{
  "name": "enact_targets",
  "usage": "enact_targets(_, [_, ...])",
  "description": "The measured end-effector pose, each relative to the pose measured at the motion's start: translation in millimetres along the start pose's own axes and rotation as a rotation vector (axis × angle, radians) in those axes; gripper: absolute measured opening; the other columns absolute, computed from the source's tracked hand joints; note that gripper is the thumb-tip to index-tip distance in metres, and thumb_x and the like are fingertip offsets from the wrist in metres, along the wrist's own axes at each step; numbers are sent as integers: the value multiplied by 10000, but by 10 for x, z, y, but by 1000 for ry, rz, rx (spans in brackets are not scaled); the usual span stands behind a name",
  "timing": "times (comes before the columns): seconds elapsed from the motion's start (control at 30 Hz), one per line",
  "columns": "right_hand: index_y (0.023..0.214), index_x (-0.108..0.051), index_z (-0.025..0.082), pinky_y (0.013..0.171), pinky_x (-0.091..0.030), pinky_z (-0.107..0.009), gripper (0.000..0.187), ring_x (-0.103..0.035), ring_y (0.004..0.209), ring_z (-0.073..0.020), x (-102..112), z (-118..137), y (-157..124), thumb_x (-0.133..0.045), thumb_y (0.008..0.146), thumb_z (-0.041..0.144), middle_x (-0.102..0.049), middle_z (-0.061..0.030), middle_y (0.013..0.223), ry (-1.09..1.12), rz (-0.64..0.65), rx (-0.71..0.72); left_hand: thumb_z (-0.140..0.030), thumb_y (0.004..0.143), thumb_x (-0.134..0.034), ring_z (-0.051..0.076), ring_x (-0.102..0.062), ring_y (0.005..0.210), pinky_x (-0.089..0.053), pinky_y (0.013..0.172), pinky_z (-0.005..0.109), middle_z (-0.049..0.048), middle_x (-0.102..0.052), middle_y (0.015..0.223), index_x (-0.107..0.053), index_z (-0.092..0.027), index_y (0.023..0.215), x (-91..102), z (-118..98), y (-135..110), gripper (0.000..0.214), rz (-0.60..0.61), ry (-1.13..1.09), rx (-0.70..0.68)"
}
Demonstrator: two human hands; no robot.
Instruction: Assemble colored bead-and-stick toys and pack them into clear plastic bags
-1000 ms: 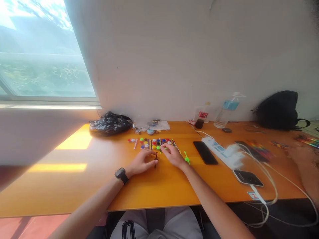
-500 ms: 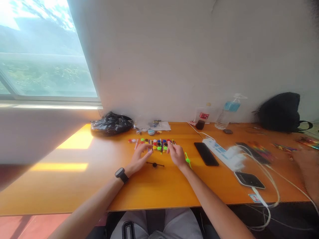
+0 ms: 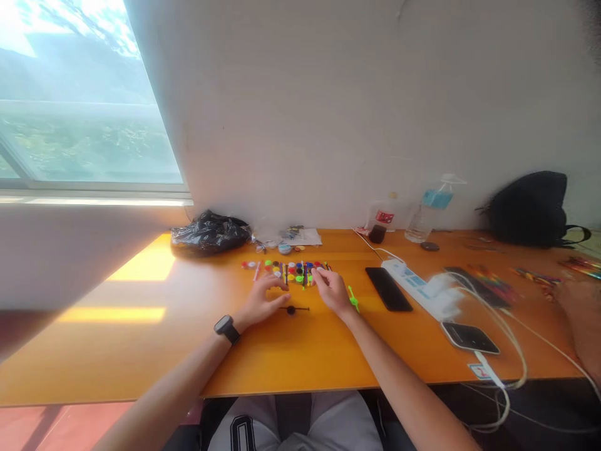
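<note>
One black stick [image 3: 292, 309], lengthwise left-right

Left grip [image 3: 261, 299], right grip [image 3: 333, 290] (both outstretched)

Looks like a plain study or office room: a long orange desk [image 3: 141, 351] sits hard against a bare white wall [image 3: 328, 113], with a big window [image 3: 79, 113] up at ten o'clock. There's a white power strip [image 3: 408, 279] trailing cables at three o'clock, a black phone [image 3: 388, 288] beside it, and a water bottle [image 3: 425, 216] at one. A black bag [image 3: 530, 210] slumps at two o'clock, and small coloured pieces [image 3: 291, 270] line up at twelve.
</note>
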State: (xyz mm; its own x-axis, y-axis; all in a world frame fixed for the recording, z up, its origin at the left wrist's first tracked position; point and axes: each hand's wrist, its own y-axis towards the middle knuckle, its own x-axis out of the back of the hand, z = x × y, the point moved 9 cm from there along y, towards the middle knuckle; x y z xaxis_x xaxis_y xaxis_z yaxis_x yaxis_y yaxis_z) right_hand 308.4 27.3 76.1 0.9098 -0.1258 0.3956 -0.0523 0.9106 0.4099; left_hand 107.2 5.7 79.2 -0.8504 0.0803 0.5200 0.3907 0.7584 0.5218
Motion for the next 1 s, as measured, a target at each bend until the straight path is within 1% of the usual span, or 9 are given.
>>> enact_targets(0.13, [635, -584, 202, 523, -272, -280, 522, -381, 522, -138, -42, -37, 0, -495, 1002, 562, -427, 25, 544, -4, 31, 12, -385, 898, -729, 215, -648, 883, -499, 865, 367, 53, -742, 904, -753, -225, 880, -145, -73, -4, 162, 139, 14, -107])
enact_targets(0.2, [643, -591, 203, 521, -280, -278, 514, -401, 527, -142, -52, -61, 2, -493, 1005, 556, -442, 22, 544, -5, 40, 11, -371, 905, -728, 204, -634, 831, -493, 842, 361, 45, -732, 838, -739, -224, 808, -189, -76, 1, 176, 152, 44, -138])
enact_targets(0.27, [662, -603, 207, 525, -302, -276, 500, -432, 531, -149, -74, -82, 1, -493, 1006, 553, -461, 20, 539, -7, 57, 2, -367, 916, -720, 205, -621, 816, -485, 831, 363, 42, -719, 804, -729, -223, 776, -198, -50, 15, 201, 123, 100, -133])
enact_targets(0.37, [689, -610, 211, 556, -364, -277, 472, -502, 561, -162, -132, -81, -7, -493, 1007, 540, -520, 12, 565, 13, 101, -3, -311, 943, -668, 214, -623, 853, -487, 838, 364, 55, -720, 853, -747, -227, 845, -221, -43, 23, 151, 118, 154, -130])
enact_targets(0.47, [719, -620, 206, 616, -416, -282, 416, -555, 634, -171, -199, -23, -22, -520, 998, 499, -610, -8, 666, 9, 153, 45, -239, 940, -622, 220, -623, 901, -497, 866, 362, 64, -727, 927, -749, -234, 913, -264, -112, 3, 131, 174, 158, -172])
enact_targets(0.53, [770, -648, 203, 647, -435, -285, 350, -572, 681, -175, -236, 11, -35, -551, 984, 464, -665, -20, 753, -28, 175, 85, -241, 933, -629, 222, -623, 921, -496, 898, 369, 63, -735, 954, -747, -235, 929, -279, -150, -14, 118, 202, 161, -187])
enact_targets(0.67, [893, -705, 198, 681, -469, -286, 253, -611, 745, -178, -293, 5, -61, -583, 965, 408, -728, -50, 916, -73, 200, 122, -285, 912, -684, 218, -633, 907, -499, 880, 351, 50, -750, 921, -754, -235, 936, -301, -94, -24, 89, 207, 166, -134])
enact_targets(0.8, [995, -750, 198, 690, -483, -290, 207, -629, 752, -173, -342, -66, -83, -619, 935, 346, -758, -74, 1032, -107, 245, 101, -259, 916, -676, 202, -649, 860, -510, 793, 311, 57, -751, 924, -777, -225, 968, -279, 102, 20, 119, 120, 155, -3])
enact_targets(1.0, [928, -770, 202, 676, -463, -291, 162, -603, 693, -162, -369, -135, -98, -616, 898, 242, -776, -49, 912, -180, 312, 60, -277, 939, -652, 206, -681, 827, -523, 769, 317, 52, -784, 884, -808, -230, 921, -335, 205, 84, 164, 124, 112, -25])
